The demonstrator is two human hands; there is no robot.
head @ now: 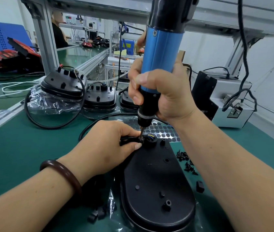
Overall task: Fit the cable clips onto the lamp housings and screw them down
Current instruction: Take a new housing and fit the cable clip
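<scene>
A black lamp housing (158, 181) lies face down on the green desk (15, 156), its long side running away from the person. At its far end the cable (89, 129) enters a round socket where coloured wires show.

The left hand (106, 146), with a brown bracelet (62, 173) on the wrist, has its grip closed in a pinch on the cable right beside that socket. Thumb and forefinger press on a small black part there, probably the clip, though the fingers hide most of it.

The right hand (163, 91) has its grip wrapped round a blue and black screwdriver (162, 52), held upright. Its bit comes down on the spot between the left fingertips.

Loose black screws (185, 162) lie scattered on the desk just right of the housing. One spare clip (199, 186) sits near them, and a few more (96, 215) lie by the left forearm.

Further back, more housings (99, 96) stand in stacks, one on clear plastic. A grey box (231, 104) stands to the right.
</scene>
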